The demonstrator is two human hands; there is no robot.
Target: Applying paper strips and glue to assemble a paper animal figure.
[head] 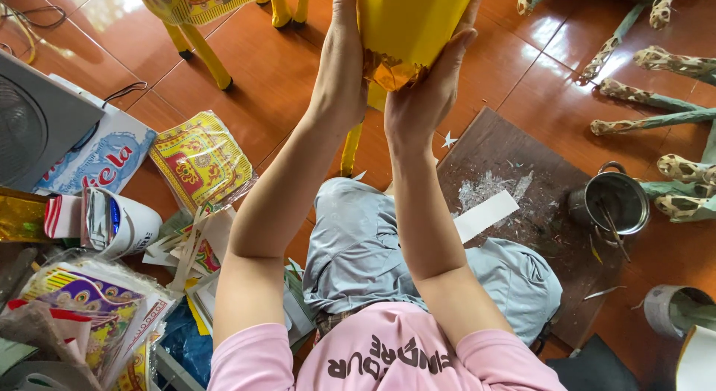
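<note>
From the head view, I have both hands raised in front of me over the tiled floor (261, 77), holding a yellow paper body (410, 22) between them. My left hand (339, 77) lies flat along its left side, fingers stretched upward and pressed against the paper. My right hand (429, 89) cups the lower end, where a crumpled bit of gold foil (388, 72) sticks out, thumb and palm squeezing it against the yellow surface. So both hands are pressed on the piece, neither one spread free.

What worries me: the piece looks like thin paper over a light frame, and I judge that too much squeeze from my right palm could dent it or tear the foil. With only flat pressure on the left, it could also slide down and drop onto my lap. One thin yellow leg (350, 148) hangs below my wrists, and I reckon it could bend if it knocks my knee.

Hard to make out: the top of the yellow body is cut off by the upper edge, so I cannot tell its whole shape. My left fingertips run out of view as well. Whether the foil is glued or loose I cannot tell. The metal pot (611, 201) near the far right corner of the dark board (514, 156) holds something I cannot identify.
</note>
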